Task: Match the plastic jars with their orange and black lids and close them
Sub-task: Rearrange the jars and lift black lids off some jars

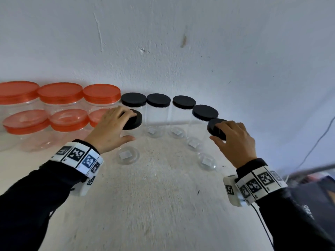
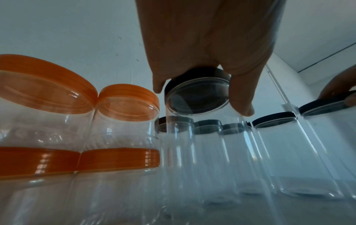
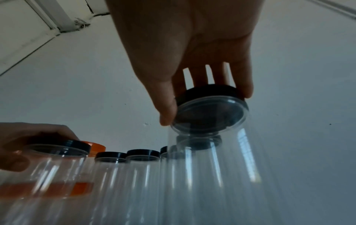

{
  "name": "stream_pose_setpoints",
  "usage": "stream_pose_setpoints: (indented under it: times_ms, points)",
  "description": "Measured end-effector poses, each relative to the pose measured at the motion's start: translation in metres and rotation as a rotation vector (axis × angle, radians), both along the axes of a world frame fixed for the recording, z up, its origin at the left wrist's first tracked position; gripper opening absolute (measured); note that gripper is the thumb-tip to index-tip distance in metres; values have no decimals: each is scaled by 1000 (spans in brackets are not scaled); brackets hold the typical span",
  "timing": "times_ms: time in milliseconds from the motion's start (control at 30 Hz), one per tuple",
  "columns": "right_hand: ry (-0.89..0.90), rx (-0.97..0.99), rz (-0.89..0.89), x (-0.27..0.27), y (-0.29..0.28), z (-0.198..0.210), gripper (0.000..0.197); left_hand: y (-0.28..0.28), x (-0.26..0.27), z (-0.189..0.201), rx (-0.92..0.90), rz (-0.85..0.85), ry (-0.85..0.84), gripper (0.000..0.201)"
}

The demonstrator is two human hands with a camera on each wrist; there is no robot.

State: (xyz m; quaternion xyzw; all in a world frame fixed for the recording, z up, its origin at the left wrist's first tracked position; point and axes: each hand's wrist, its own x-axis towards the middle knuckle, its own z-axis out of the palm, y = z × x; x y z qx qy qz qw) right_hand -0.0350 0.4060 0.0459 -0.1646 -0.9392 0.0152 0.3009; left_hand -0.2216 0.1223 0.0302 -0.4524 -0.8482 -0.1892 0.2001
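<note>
Head view's showing both hands working the last two tall clear jars on the desk (image 1: 163,205), left hand (image 1: 110,127) gripping one black lid (image 1: 133,122), right hand (image 1: 233,140) gripping another (image 1: 214,127), probably needing final tightening twists next.

Six wide clear jars (image 1: 61,113) under orange lids (image 1: 60,92) stand stacked in twos at left; beside them six tall narrow clear jars (image 1: 157,122) curve rightward, all upright, capped with black lids (image 1: 158,100), the two nearest held by hand
</note>
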Motion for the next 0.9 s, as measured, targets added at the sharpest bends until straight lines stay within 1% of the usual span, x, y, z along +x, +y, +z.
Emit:
stream_pose_setpoints:
  times_ms: [67,200,267,333,400,467,733,900]
  points:
    - [43,54,89,-2,-7,-1,31,-1,0,-1,-18,13,37,69]
    - [96,153,282,-16,-35,-7,36,-1,1,-6,4,2,53,70]
    - [82,160,383,-25,-48,-9,44,-1,1,-8,19,-1,53,71]
    - [32,184,451,-35,-60,-9,58,0,0,-9,32,1,59,71]
    - [-1,210,471,-47,-69,-10,67,0,-1,-9,50,-4,67,72]
    - [0,215,467,-60,-74,-13,71,1,-1,-10,62,-13,75,72]
    - [82,206,463,-103,-69,-26,74,6,-6,-14,128,-41,71,70]
    - [88,196,480,-118,-63,-28,74,13,-10,-16,125,-42,106,71]
